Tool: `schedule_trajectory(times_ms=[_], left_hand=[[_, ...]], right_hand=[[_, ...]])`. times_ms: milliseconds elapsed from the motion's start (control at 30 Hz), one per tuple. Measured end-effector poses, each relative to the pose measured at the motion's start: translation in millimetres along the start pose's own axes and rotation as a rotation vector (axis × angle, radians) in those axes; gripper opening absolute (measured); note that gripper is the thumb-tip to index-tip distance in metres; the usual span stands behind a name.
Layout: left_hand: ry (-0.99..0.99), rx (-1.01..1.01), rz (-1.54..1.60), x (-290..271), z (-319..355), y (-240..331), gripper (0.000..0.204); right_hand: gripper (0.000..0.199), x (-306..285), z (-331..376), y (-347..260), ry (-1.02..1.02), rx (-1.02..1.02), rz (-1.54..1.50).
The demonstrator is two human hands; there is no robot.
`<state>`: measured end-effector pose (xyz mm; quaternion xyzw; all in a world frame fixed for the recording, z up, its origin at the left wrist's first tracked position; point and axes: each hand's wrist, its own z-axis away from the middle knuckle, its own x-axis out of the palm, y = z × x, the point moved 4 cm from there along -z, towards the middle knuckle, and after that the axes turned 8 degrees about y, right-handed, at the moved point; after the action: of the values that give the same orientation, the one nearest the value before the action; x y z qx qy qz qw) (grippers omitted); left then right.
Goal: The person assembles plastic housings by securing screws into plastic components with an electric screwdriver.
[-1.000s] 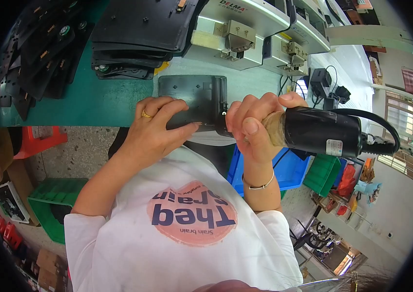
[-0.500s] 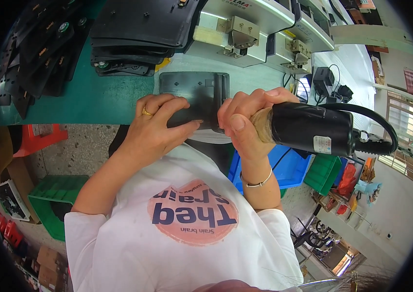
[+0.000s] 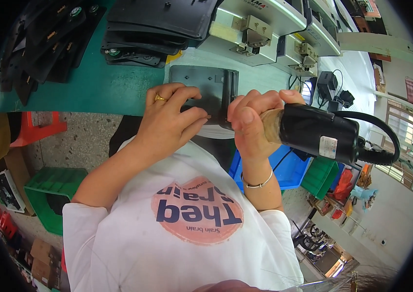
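A dark plastic panel [image 3: 200, 78] lies at the front edge of the worktable. My left hand [image 3: 170, 114] rests over its near left part, with the thumb and a fingertip pinched together; whatever lies between them is too small to make out. My right hand [image 3: 255, 121] is wrapped round a black corded electric screwdriver [image 3: 318, 131], its taped front end in my fingers. The tool lies almost level, its cord looping at the far right. Its tip is hidden behind my fingers, beside the panel's right edge.
Stacked black panels [image 3: 162, 19] stand behind the work, with more black panels [image 3: 60, 48] piled at the far left. Metal-cased machines [image 3: 250, 34] are at the back right. A blue bin [image 3: 289, 170] and a green crate [image 3: 46, 194] sit below the table.
The view has shifted slightly, so table and hands appear farther right. My left thumb and fingertip have come together over the panel. The right hand keeps its grip on the screwdriver.
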<state>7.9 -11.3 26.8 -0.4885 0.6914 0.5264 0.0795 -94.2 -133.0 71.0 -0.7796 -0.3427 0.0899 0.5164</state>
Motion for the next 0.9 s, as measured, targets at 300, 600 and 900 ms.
schedule_trajectory(times_ms=[300,600,900], left_hand=[[0.030,-0.014,0.003,0.3,2.7,-1.0,0.013],[0.003,-0.010,0.010,-1.7,2.9,-1.7,0.010],[0.040,0.019,0.033,-1.6,-2.4,0.2,0.015]], right_hand=[[0.054,-3.0,3.8,-2.3,0.073,0.008,-0.120],[0.057,13.8,-5.9,1.0,-0.257,0.022,0.168],[0.055,5.3,-9.0,-2.6,-0.135,0.083,0.054]])
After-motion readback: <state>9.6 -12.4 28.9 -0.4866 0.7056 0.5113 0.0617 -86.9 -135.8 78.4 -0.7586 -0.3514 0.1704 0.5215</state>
